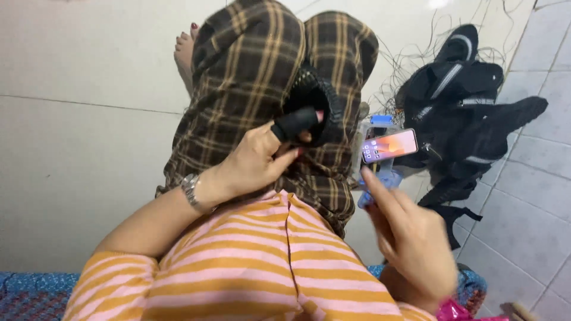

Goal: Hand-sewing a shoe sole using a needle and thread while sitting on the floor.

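Note:
I sit with brown plaid trousers [250,77] over my knees. A black fabric piece [318,98] with a stitched edge lies on my lap. My left hand [253,163], with a wristwatch [190,189] on it, pinches this piece; a black cover sits over one finger. My right hand [410,238] is raised at the right, blurred, fingers stretched out toward a lit phone [389,145]. A small blue object [383,178] sits just past the fingertips; whether the hand touches it is unclear.
A heap of black garments with grey stripes [470,113] lies on the tiled floor at right, with loose threads [416,53] behind it. My bare foot [184,50] shows past my knee. A blue patterned seat [30,294] is under me, a pink item [455,312] at bottom right.

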